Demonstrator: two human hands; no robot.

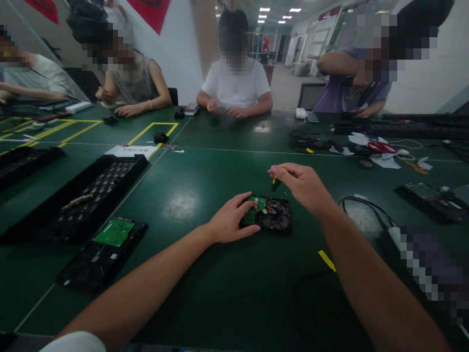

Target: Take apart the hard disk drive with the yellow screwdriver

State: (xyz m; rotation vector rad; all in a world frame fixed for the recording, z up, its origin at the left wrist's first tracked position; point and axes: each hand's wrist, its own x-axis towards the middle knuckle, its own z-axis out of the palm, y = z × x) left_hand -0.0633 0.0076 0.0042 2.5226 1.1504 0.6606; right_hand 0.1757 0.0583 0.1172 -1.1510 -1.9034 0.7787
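Note:
A hard disk drive (278, 217) lies on the green table in front of me, its green circuit board (258, 203) showing at the left end. My left hand (234, 217) grips that end, thumb on the near edge and fingers over the board and far edge. A small screwdriver (275, 183) with a dark and yellow handle is pinched in my right hand (298, 183) above the drive. Its shaft points down at the drive near the board's edge; whether the tip touches a screw I cannot make out. A few tiny bits, perhaps screws, lie just beyond the drive.
At left are a second drive-like unit (117, 234) with a green board and a long black tray (80, 195). A cable (366, 200), a yellow strip (327, 260) and a black device (432, 200) lie at right. Several people sit across the table (205, 176).

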